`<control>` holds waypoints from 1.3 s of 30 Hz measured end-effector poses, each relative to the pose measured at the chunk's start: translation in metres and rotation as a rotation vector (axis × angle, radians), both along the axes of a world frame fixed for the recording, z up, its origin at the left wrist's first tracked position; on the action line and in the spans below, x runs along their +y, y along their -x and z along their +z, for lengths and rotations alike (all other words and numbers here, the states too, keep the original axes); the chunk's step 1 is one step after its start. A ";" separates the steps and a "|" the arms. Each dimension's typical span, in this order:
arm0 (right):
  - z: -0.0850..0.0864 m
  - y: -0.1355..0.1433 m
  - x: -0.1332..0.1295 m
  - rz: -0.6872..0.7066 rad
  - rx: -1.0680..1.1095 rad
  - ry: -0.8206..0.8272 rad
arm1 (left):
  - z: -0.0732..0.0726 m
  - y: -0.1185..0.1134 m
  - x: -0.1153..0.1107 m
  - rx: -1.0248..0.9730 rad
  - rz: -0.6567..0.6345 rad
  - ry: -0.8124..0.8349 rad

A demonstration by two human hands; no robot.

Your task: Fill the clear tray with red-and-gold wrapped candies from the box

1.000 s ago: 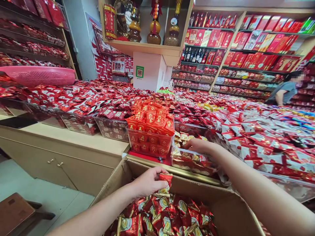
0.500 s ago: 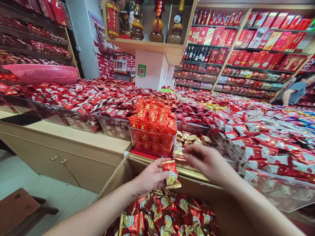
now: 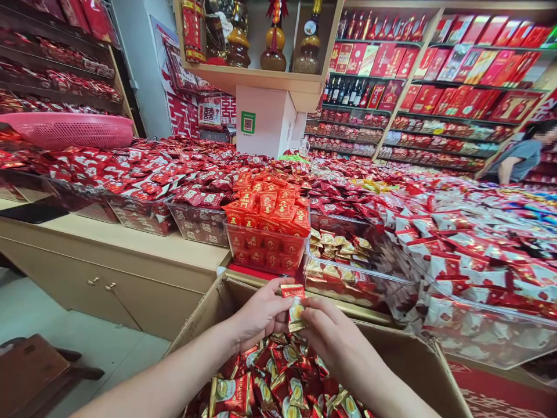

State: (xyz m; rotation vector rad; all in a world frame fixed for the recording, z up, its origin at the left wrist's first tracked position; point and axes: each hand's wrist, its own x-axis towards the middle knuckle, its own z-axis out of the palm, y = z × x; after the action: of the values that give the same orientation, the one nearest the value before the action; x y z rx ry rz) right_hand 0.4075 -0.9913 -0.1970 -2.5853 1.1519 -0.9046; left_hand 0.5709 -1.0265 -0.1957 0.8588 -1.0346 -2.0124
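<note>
Over an open cardboard box (image 3: pixel 404 351), a red and gold wrapped candy (image 3: pixel 295 309) marked "DURIAN" is held upright between my hands. My left hand (image 3: pixel 256 316) pinches its left side with the thumb in front. At the right side, the bent fingers of my right hand (image 3: pixel 328 331) are closed on the wrapper's edge; their tips are partly hidden. Below, the box holds many matching wrapped candies (image 3: pixel 232 395). Just beyond its rim stands a clear bin (image 3: pixel 357 278) with gold and red candies low inside.
A clear bin of bright red packets (image 3: pixel 267 238) is heaped straight ahead. White and red candies (image 3: pixel 461 255) fill bins at right. A pink basket (image 3: pixel 87 129) lies at left above a cabinet (image 3: pixel 130 273). A wooden stool (image 3: pixel 35 371) is lower left. One person (image 3: pixel 517 159) stands far right.
My right hand has come left and down from over the gold candy bin to the candy in my left hand, and now grips its right side. The view has shifted slightly.
</note>
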 end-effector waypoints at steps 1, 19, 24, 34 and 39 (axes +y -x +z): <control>0.002 0.000 0.001 -0.007 0.001 0.045 | 0.000 -0.001 0.000 -0.008 -0.017 -0.004; 0.076 0.051 -0.129 -0.280 0.286 -0.414 | -0.015 -0.005 -0.009 -0.263 -0.082 0.043; 0.073 0.039 -0.134 -0.284 0.454 -0.386 | -0.014 -0.006 -0.010 -0.268 -0.102 0.033; 0.061 0.033 -0.144 -0.309 0.527 -0.262 | -0.014 -0.007 -0.011 -0.285 -0.118 0.037; 0.089 0.043 -0.141 -0.379 0.412 -0.143 | -0.010 -0.008 -0.012 -0.314 -0.151 0.053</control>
State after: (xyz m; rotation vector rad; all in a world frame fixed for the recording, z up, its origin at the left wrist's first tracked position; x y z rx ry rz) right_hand 0.3644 -1.1324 -0.1076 -2.5464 1.7844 -0.3236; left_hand 0.5785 -1.0380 -0.2059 1.1231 -1.3557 -2.0028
